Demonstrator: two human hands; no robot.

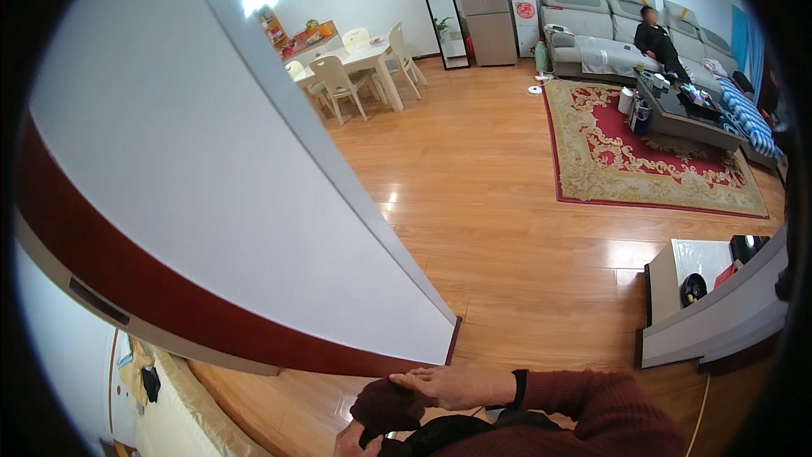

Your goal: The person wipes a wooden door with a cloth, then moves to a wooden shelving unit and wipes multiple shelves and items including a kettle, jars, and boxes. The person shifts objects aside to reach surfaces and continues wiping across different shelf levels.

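Low in the head view, my right hand (447, 386) reaches in from the right, its fingers lying over the top of a bunched dark brown cloth item (387, 406). My left hand (356, 441) is at the bottom edge, partly cut off, gripping the lower left side of the same cloth. The cloth is crumpled between both hands, close to my body; its exact kind cannot be told. A dark band circles my right wrist at the end of a maroon ribbed sleeve. Black material lies just below the hands.
A white wall (254, 171) with a dark red base stands to the left, its corner near my hands. A bed (190, 412) is at lower left, a white cabinet (660, 285) at right. Beyond are a patterned rug (571, 193), coffee table (685, 124), dining table (358, 57) and a person on the sofa.
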